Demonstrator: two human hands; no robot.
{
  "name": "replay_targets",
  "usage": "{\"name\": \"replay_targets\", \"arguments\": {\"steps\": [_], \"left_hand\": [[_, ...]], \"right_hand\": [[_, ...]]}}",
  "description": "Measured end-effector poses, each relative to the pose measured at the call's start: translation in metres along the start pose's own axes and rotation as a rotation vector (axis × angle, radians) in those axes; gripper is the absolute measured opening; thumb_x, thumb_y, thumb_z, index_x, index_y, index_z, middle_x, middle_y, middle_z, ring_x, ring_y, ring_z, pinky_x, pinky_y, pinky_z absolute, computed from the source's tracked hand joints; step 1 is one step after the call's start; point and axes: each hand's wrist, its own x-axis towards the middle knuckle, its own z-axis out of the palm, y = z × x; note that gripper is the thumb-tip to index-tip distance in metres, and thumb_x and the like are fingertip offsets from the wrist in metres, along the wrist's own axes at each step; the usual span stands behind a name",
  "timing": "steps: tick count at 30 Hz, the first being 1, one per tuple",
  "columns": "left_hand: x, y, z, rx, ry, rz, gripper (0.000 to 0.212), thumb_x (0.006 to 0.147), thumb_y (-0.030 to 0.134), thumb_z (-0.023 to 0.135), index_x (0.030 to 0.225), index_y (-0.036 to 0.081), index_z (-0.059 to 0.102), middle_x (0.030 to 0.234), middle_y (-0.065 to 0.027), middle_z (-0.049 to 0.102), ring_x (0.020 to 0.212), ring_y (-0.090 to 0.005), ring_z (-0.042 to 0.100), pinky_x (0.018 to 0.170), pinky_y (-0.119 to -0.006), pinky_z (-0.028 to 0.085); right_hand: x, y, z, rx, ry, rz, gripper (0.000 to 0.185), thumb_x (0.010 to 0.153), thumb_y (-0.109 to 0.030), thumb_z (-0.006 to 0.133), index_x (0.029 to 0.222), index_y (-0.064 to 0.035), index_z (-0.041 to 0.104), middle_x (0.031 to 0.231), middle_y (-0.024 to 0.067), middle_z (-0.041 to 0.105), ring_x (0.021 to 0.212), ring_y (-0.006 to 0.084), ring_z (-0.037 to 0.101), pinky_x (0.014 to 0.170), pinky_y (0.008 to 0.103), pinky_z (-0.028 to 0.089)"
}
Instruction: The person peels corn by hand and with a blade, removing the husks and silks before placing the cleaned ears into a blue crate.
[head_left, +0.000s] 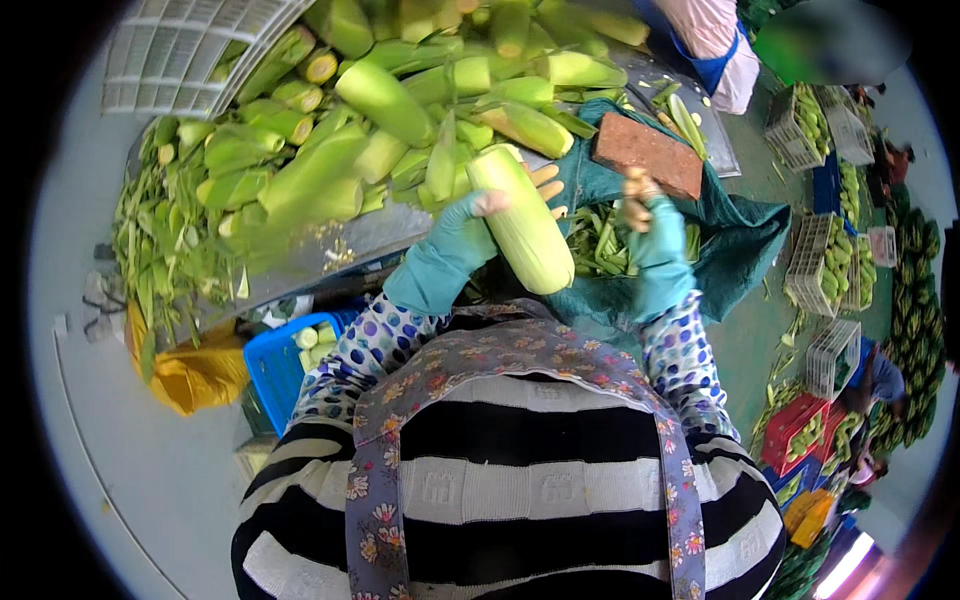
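My left hand, in a teal glove, is shut around an ear of corn in its pale green husk. The ear is tilted, its rounded end towards my body. My right hand, gloved alike, is raised on the right, beside a red brick. Its fingers look curled, but motion blur hides whether they hold anything. Beneath the hands, a dark green sack holds loose green husk leaves. Beyond my left hand lies a heap of husked-over corn ears on a metal table.
A white plastic crate leans over the heap at top left. Husk scraps hang off the table's left end. Below stands a blue crate with several ears. Another person's sleeve shows across the table; filled crates stand right.
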Motion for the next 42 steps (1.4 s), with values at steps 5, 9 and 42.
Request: {"name": "replay_targets", "arguments": {"steps": [5, 9, 42], "left_hand": [[-0.037, 0.013, -0.001, -0.019, 0.049, 0.073, 0.086, 0.073, 0.022, 0.076, 0.145, 0.000, 0.034, 0.149, -0.0244, 0.039, 0.136, -0.0372, 0.042, 0.114, -0.057, 0.034], [-0.054, 0.017, -0.016, 0.126, 0.005, 0.148, 0.091, 0.072, 0.026, 0.074, 0.146, -0.006, 0.033, 0.147, -0.0207, 0.043, 0.132, -0.0312, 0.048, 0.114, -0.044, 0.037], [-0.543, 0.000, -0.244, -0.077, 1.606, 0.349, 0.043, 0.093, 0.033, 0.056, 0.125, 0.004, 0.053, 0.120, -0.0132, 0.060, 0.103, -0.0277, 0.061, 0.091, -0.042, 0.050]], "right_hand": [[-0.015, -0.015, 0.043, -0.688, -0.085, 0.068, 0.044, 0.101, -0.038, 0.054, 0.121, -0.0004, 0.063, 0.096, 0.0059, 0.067, 0.074, 0.0097, 0.058, 0.062, 0.0213, 0.045], [-0.023, 0.046, 0.127, -1.274, -0.372, -0.086, 0.038, 0.094, -0.028, 0.067, 0.119, 0.0008, 0.065, 0.108, 0.0093, 0.066, 0.108, 0.0179, 0.059, 0.090, 0.0303, 0.047], [0.077, 0.031, 0.006, -2.205, 0.291, 0.068, 0.093, 0.063, -0.038, 0.089, 0.138, -0.0035, 0.046, 0.133, 0.0236, 0.056, 0.125, 0.0371, 0.053, 0.105, 0.0414, 0.043]]}}
